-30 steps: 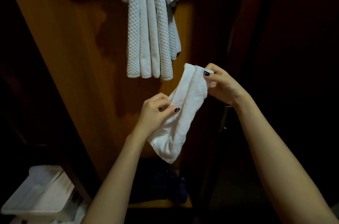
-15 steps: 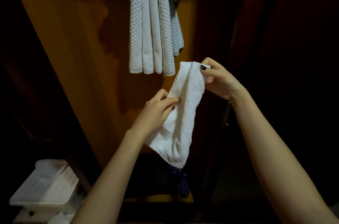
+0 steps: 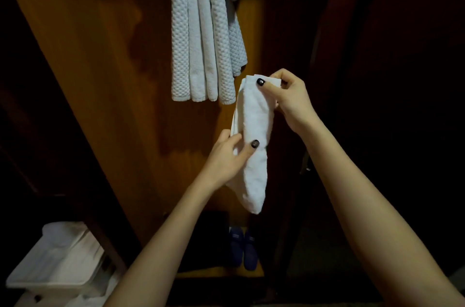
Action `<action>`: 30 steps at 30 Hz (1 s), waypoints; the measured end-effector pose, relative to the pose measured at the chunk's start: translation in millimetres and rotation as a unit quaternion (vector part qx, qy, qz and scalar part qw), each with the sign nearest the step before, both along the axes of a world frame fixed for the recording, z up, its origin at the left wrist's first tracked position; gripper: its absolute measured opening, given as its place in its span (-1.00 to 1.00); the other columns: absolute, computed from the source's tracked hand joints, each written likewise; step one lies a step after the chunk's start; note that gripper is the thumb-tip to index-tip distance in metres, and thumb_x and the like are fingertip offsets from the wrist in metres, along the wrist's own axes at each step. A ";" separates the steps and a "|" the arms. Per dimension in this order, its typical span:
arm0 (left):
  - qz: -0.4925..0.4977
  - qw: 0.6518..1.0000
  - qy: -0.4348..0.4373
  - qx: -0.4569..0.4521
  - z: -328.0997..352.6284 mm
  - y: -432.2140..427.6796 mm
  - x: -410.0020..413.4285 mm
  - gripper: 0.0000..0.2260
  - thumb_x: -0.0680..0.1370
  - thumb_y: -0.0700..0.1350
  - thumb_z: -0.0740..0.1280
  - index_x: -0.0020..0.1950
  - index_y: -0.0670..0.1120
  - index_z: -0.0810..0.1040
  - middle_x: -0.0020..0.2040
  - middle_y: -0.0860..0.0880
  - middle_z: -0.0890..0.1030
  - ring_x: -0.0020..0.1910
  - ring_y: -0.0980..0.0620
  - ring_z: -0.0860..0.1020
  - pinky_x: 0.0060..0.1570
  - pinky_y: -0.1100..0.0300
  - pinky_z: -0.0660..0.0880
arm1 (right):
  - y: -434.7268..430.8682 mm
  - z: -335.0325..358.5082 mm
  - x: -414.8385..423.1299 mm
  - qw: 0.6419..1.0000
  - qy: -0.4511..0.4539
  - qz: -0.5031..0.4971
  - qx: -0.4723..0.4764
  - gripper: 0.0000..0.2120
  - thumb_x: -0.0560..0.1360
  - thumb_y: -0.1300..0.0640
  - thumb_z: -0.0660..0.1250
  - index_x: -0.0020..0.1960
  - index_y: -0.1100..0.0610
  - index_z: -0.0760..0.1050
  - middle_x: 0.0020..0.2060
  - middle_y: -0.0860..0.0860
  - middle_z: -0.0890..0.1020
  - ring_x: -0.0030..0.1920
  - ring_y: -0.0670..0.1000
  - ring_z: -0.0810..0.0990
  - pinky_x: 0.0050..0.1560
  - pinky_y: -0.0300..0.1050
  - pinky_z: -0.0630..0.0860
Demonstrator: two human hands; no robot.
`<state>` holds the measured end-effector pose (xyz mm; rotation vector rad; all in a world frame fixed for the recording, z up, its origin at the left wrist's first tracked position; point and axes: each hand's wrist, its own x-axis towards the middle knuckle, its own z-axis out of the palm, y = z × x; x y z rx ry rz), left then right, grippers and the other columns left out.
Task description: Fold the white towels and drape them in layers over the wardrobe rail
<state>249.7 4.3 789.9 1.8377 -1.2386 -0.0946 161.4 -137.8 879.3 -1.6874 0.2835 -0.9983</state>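
A small white towel (image 3: 254, 130), folded into a narrow strip, hangs between my hands in front of the open wardrobe. My right hand (image 3: 286, 97) pinches its top end between thumb and fingers. My left hand (image 3: 226, 158) grips the strip around its middle, thumb across the front. The lower end hangs free. Above, several white waffle-textured towels (image 3: 201, 37) hang in layers from the top of the frame; the rail itself is out of view.
The orange-brown wardrobe back panel (image 3: 100, 80) stands behind the towels. A white plastic tub (image 3: 55, 264) sits at the lower left. A pair of dark blue slippers (image 3: 242, 248) lies on the wardrobe floor. The right side is dark.
The towel has been narrowed from a wider, slanted shape into a tighter, more upright strip. My left hand shifted its hold toward the strip's middle, and both hands sit slightly closer to the hanging towels.
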 end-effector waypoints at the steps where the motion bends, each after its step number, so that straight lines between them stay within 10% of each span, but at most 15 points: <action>1: 0.030 1.000 -0.003 -0.002 -2.7 -4.7 -3.6 -0.61 0.53 0.14 0.35 -0.12 -0.21 0.48 -0.16 0.05 0.30 -0.25 0.16 0.35 -0.24 0.27 0.23 | 3.3 0.5 1.8 1.000 -0.010 -0.015 -0.011 -0.78 0.52 0.21 0.40 -0.24 0.12 0.41 -0.32 -0.01 0.47 -0.31 -0.12 0.45 -0.38 -0.30 0.39; 7: 0.128 0.976 0.111 -0.136 -0.6 -22.5 -7.0 -0.73 0.39 -0.11 0.53 -0.09 -0.22 0.53 -0.06 -0.12 0.52 -0.10 -0.03 0.53 -0.18 0.28 0.40 | 24.7 2.4 7.1 0.997 -0.061 -0.053 -0.018 -0.77 0.51 0.23 0.41 -0.25 0.13 0.40 -0.33 -0.02 0.47 -0.30 -0.11 0.46 -0.34 -0.28 0.41; 12: -0.067 0.950 0.266 -0.150 0.2 -9.4 -0.1 -0.84 0.42 -0.27 0.50 -0.09 -0.09 0.60 -0.18 0.06 0.67 -0.19 0.17 0.62 -0.20 0.27 0.54 | 5.0 18.3 -5.7 0.999 -0.040 0.007 -0.001 -0.82 0.53 0.20 0.39 -0.21 0.13 0.42 -0.30 0.00 0.49 -0.28 -0.09 0.47 -0.34 -0.25 0.41; 19: -0.084 0.966 0.220 -0.106 -20.0 -3.1 3.4 -0.73 0.43 -0.09 0.48 -0.02 -0.28 0.60 -0.11 -0.20 0.63 -0.13 0.02 0.54 -0.14 0.09 0.44 | -29.4 13.4 -17.5 0.996 -0.011 0.000 0.094 -0.82 0.56 0.11 0.35 -0.19 0.09 0.42 -0.20 -0.02 0.55 -0.18 -0.04 0.56 -0.25 -0.12 0.49; 22: -0.030 0.978 0.155 -0.135 -27.2 -1.2 0.3 -0.73 0.49 -0.16 0.44 0.13 0.06 0.50 -0.02 0.02 0.63 -0.04 0.15 0.59 -0.04 0.20 0.51 | -36.3 8.2 -21.1 0.994 -0.025 0.003 0.110 -0.83 0.57 0.11 0.34 -0.17 0.09 0.42 -0.17 -0.01 0.56 -0.18 -0.05 0.58 -0.22 -0.11 0.52; 30: 0.081 0.986 0.055 -0.138 -39.6 -4.7 -13.2 -0.78 0.47 -0.11 0.45 -0.04 -0.06 0.42 -0.29 -0.02 0.56 -0.33 0.01 0.53 -0.35 0.11 0.44 | -34.8 5.1 -21.9 0.989 -0.066 0.011 0.130 -0.87 0.59 0.12 0.29 -0.12 0.09 0.41 -0.15 -0.03 0.57 -0.19 -0.08 0.58 -0.20 -0.15 0.55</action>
